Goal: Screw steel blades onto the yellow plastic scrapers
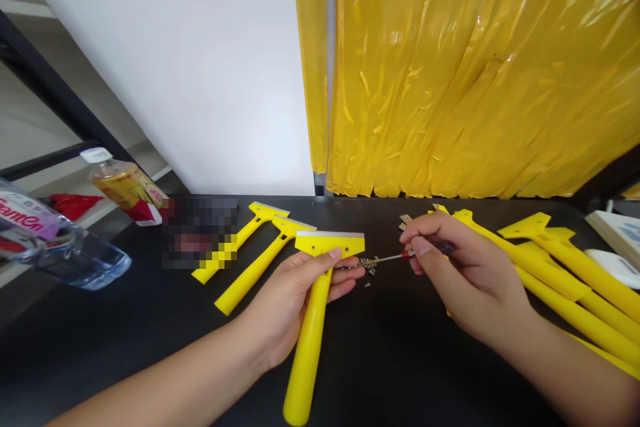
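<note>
My left hand (pixel 305 293) grips a yellow plastic scraper (pixel 311 340) by its neck, with the metal-edged head pointing away from me and the long handle reaching toward me. My right hand (pixel 465 273) pinches a thin screwdriver (pixel 393 257) with a red collar and dark handle, its shaft tip close to the scraper's head. Several small metal screws (pixel 369 265) lie scattered on the black tabletop (pixel 400 360) below the tip. A few small metal blades (pixel 406 221) lie just beyond my right fingers. Two yellow scrapers (pixel 255 267) lie left of my left hand, and a heap of others (pixel 560 280) lies to the right.
A tilted bottle of yellow liquid (pixel 127 185) and a clear plastic bottle (pixel 65 240) are at the left. A pixelated patch (pixel 200 230) hides something on the table. A yellow strip curtain (pixel 475 73) and white wall (pixel 175 60) stand behind the table's far edge.
</note>
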`<move>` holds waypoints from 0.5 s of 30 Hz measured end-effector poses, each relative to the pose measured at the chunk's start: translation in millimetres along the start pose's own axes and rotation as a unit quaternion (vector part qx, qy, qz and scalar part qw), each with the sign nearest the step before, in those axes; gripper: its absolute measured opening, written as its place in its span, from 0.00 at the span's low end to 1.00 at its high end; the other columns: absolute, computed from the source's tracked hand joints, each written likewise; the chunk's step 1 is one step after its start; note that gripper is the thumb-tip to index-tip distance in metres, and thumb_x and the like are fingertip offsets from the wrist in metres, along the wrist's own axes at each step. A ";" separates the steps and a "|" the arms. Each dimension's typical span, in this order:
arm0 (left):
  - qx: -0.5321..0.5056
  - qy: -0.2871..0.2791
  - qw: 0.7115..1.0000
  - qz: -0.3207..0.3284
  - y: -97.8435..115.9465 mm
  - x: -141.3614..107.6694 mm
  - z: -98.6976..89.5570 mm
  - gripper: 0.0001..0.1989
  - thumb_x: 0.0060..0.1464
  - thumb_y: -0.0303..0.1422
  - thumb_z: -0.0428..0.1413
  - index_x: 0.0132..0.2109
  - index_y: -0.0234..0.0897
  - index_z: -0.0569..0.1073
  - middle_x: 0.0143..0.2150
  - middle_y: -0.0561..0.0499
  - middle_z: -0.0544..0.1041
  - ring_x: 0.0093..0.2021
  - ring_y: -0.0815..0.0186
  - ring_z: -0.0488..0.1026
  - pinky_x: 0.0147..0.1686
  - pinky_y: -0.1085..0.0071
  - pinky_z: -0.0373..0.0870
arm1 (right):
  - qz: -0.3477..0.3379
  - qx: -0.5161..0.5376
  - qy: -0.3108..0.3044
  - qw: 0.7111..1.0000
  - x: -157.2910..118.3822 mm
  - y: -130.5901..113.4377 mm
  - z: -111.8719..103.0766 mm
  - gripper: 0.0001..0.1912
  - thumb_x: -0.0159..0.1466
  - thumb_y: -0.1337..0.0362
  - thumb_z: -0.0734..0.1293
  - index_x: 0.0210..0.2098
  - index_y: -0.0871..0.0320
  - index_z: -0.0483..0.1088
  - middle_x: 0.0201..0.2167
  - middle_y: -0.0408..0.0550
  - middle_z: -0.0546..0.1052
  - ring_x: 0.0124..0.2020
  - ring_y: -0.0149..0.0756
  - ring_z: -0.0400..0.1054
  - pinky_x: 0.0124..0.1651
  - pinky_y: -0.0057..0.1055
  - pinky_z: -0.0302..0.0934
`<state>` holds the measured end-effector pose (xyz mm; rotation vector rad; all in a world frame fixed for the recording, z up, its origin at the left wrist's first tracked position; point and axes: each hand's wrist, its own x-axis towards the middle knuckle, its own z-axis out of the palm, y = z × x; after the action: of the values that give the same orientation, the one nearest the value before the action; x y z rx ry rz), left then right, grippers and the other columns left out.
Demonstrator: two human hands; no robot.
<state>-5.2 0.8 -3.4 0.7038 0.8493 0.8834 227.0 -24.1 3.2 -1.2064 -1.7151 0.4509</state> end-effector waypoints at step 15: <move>0.016 -0.016 1.000 0.021 2.5 -2.4 2.0 0.10 0.63 0.33 0.65 0.46 0.29 0.83 0.49 0.36 0.86 0.52 0.54 0.84 0.54 0.64 0.80 | 0.070 0.018 0.044 0.996 11.4 7.4 0.8 0.10 0.73 0.67 0.59 0.42 0.50 0.72 0.41 0.44 0.79 0.43 0.40 0.74 0.48 0.38 0.65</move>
<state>-5.3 -0.4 0.4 0.7648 0.8240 0.8962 229.6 -10.7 3.0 -1.3067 -1.5486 0.5026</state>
